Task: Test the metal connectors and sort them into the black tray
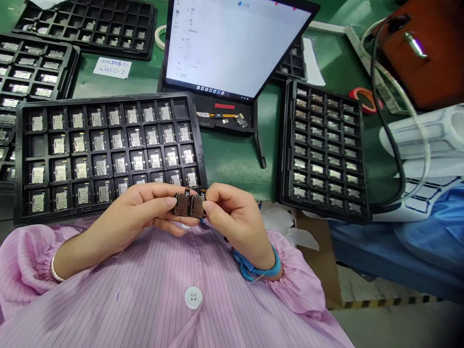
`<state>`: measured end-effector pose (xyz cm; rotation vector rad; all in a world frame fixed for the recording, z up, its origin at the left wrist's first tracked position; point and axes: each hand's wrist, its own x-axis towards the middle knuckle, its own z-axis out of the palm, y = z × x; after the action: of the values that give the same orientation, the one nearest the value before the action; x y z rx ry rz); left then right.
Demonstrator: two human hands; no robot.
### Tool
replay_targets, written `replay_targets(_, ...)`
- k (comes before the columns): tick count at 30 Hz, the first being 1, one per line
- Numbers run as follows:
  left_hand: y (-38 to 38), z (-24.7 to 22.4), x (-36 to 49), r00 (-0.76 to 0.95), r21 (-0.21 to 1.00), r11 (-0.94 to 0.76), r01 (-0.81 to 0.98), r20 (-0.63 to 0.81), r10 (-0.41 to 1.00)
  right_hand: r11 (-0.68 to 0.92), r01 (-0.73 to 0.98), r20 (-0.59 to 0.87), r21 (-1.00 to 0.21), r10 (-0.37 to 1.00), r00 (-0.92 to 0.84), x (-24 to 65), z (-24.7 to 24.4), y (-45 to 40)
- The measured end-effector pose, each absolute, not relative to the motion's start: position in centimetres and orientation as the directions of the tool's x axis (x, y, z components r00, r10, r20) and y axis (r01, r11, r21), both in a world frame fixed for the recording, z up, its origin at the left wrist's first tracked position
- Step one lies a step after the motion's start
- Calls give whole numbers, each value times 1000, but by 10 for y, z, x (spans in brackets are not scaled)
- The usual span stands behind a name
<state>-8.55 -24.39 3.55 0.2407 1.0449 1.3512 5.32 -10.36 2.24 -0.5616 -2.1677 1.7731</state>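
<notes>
Close to my chest, two small circuit boards with metal card slots are held side by side. My left hand (148, 208) pinches the left circuit board (181, 205) between thumb and fingers. The right circuit board (197, 206) is gripped at its outer edge by my right hand (232, 212). Whether the two boards touch each other I cannot tell. Just beyond my hands lies a black compartment tray (108, 94) filled with similar boards; its top right pocket and one pocket in the left column hold none. My fingers cover part of its front edge.
A screen (232, 48) stands behind the tray, with a flex cable and board (239, 120) at its base. More black trays (284, 145) of parts stand right and left. A handwritten label (112, 67), red tape roll (363, 100) and black cable (389, 135) lie around.
</notes>
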Motion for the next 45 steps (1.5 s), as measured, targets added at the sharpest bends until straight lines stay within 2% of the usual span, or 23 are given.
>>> replay_targets(29,-245,37,-89,-188,704,260,-661,-492,850,134,153,-73,-979,472,-879,49,22,-103)
replay_targets(38,-247,38,-90,-178,698,269,-664,-497,849,88,114,-62,-990,459,-886,48,22,-105)
replay_targets(45,-247,38,-91,-187,683,255,-684,-502,844,-18,33,-37,-999,462,-886,46,19,-107)
